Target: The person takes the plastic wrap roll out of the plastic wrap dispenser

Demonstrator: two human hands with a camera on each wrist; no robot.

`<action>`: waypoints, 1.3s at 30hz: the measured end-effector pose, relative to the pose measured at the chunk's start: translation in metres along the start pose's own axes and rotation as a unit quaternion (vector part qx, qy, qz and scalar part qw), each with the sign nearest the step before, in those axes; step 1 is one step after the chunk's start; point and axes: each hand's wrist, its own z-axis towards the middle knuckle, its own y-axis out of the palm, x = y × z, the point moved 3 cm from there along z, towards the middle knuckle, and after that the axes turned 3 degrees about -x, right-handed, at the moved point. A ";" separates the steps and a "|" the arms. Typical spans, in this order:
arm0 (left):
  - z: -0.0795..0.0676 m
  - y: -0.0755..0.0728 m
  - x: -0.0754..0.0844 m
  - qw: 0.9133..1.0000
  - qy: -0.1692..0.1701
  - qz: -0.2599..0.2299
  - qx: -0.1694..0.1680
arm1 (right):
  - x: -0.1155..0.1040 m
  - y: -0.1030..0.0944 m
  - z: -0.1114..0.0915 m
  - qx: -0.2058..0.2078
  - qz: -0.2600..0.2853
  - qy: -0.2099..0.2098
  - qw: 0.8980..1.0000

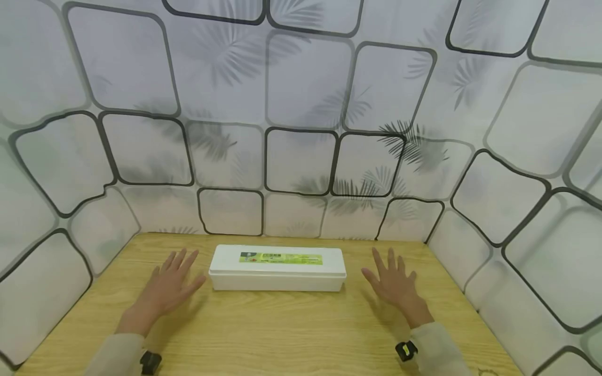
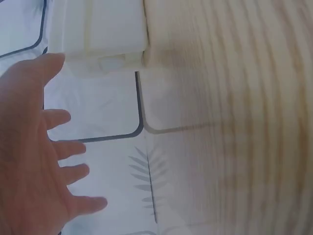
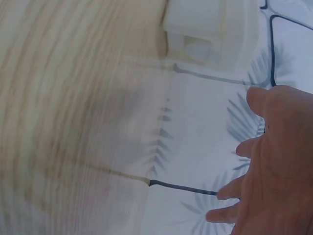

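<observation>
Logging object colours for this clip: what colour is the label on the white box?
Mostly yellow-green; the label shows best in the head view.

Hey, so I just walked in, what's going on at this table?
A person's left hand and right hand are spread out on either side of a long white box. Neither hand is gripping anything. The box sits on the wood-grain table and looks closed, with a green label on top.
</observation>
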 end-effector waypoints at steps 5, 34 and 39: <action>0.000 -0.002 0.004 0.997 0.029 -0.072 0.009 | -0.007 -0.005 0.003 0.007 0.045 -0.041 0.998; 0.012 0.022 0.006 0.967 -0.027 -0.248 -0.051 | -0.081 -0.016 0.032 0.009 0.168 -0.175 0.970; 0.014 0.025 0.008 0.963 -0.044 -0.260 -0.057 | -0.094 -0.017 0.034 -0.002 0.175 -0.182 0.968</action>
